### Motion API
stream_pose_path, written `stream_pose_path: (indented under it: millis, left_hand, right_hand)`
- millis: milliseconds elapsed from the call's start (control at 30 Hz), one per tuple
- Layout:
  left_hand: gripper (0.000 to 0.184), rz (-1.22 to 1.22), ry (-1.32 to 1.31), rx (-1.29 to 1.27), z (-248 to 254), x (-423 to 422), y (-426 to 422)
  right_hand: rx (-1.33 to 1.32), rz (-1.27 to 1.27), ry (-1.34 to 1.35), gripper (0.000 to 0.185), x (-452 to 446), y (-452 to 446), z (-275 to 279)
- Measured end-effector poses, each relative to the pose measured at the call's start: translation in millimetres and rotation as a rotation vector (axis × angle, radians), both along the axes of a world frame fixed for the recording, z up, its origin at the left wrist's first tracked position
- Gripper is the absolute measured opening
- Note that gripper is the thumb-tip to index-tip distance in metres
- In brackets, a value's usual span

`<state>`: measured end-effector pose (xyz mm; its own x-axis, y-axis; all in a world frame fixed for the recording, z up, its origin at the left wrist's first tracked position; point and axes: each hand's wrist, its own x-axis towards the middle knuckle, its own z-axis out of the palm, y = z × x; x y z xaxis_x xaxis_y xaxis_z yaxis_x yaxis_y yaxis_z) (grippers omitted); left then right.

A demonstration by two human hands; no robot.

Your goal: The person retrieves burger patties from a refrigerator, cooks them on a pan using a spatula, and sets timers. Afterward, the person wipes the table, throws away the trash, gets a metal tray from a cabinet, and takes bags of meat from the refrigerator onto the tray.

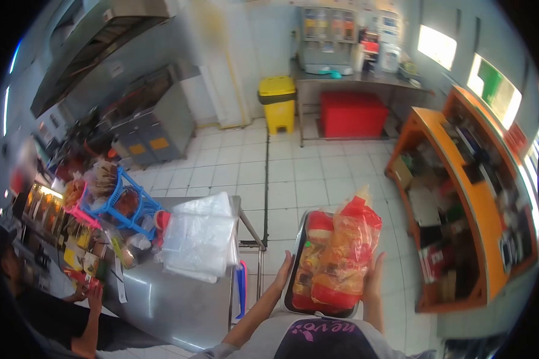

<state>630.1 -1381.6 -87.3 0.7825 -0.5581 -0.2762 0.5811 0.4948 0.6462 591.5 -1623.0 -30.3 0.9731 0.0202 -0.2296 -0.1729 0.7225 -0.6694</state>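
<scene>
In front of my body I carry a dark tray with a light rim (289, 286), a hand at each side. My left hand (281, 276) grips its left edge, thumb up along the side. My right hand (374, 281) is at the right side, its fingers partly hidden behind the load. On the tray lies a clear and red plastic bag (346, 257) of what look like buns, leaning over the right rim. Beside it, more red and yellow packs (308, 257) fill the left half; their contents are hard to make out.
To the left, a steel table (161, 305) bears a stack of clear plastic bags (200, 236) and blue baskets (123, 200). A co-worker's hands (90, 290) are at its far left. An orange shelf (479, 239) stands right; a yellow bin (278, 107) and red box (353, 113) are ahead.
</scene>
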Motion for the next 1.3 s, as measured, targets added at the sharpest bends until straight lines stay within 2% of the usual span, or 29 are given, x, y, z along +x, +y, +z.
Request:
stream_pose_path:
  millis: [33,67,167,267,300,433,567,633,700,767,833,967,1000,1100,1200,1300]
  left_hand:
    - [0.076,0.032,0.020,0.059,0.5,22.8,-2.9]
    - [0.078,0.140,0.055,0.005,-4.0,47.0,-10.9]
    - [0.076,0.188,0.025,0.013,-19.7,124.1,-5.4]
    - [0.074,0.375,0.059,0.023,24.4,190.6,3.2]
    - [0.074,0.419,0.057,0.026,22.5,208.2,12.8]
    - [0.074,0.722,0.148,-0.014,21.7,254.6,47.3]
    - [0.075,0.934,0.106,0.072,13.1,290.0,95.6]
    - [0.076,1.004,0.066,0.077,0.2,318.5,131.0]
    - [0.078,1.111,0.142,-0.012,4.9,347.8,159.5]
    - [0.080,1.109,0.063,-0.008,-11.4,378.1,200.3]
    - [0.080,1.084,0.120,-0.108,-3.8,414.3,229.1]
    - [0.080,1.183,0.103,-0.034,-16.2,469.6,290.3]
    - [0.079,1.142,0.099,-0.001,-8.5,476.7,303.8]
    - [0.082,1.195,0.146,0.152,-35.4,512.3,354.4]
    - [0.080,1.149,0.136,0.106,-63.4,538.8,416.2]
    - [0.080,1.207,0.068,0.103,-76.6,578.2,484.2]
  right_hand:
    - [0.002,0.006,-0.007,0.078,30.2,-1.6,-6.4]
    - [-0.004,0.039,-0.010,0.078,60.2,-4.4,-11.0]
    - [-0.037,0.132,-0.022,0.077,158.7,-2.5,-9.0]
    - [-0.019,0.277,-0.027,0.077,261.9,12.0,-8.7]
    - [-0.014,0.321,-0.030,0.077,294.9,23.7,-6.5]
    - [-0.012,0.589,-0.038,0.077,395.7,86.0,-6.3]
    - [0.012,0.854,-0.049,0.076,475.2,164.4,-13.4]
    - [-0.013,0.913,-0.083,0.076,513.5,213.3,-23.2]
    - [-0.029,0.973,-0.126,0.076,549.9,258.1,-25.5]
    - [-0.011,1.025,-0.139,0.076,592.7,300.3,-18.2]
    - [-0.022,1.079,-0.148,0.076,631.9,333.3,-13.1]
    - [-0.011,1.081,-0.139,0.075,693.5,401.7,-29.4]
    - [0.004,1.075,-0.101,0.075,706.4,418.7,-35.7]
    - [0.009,1.123,-0.106,0.075,743.9,470.2,-54.9]
    - [-0.032,1.140,-0.070,0.077,773.1,533.7,-63.9]
    - [-0.039,1.181,-0.087,0.078,816.2,612.2,-68.5]
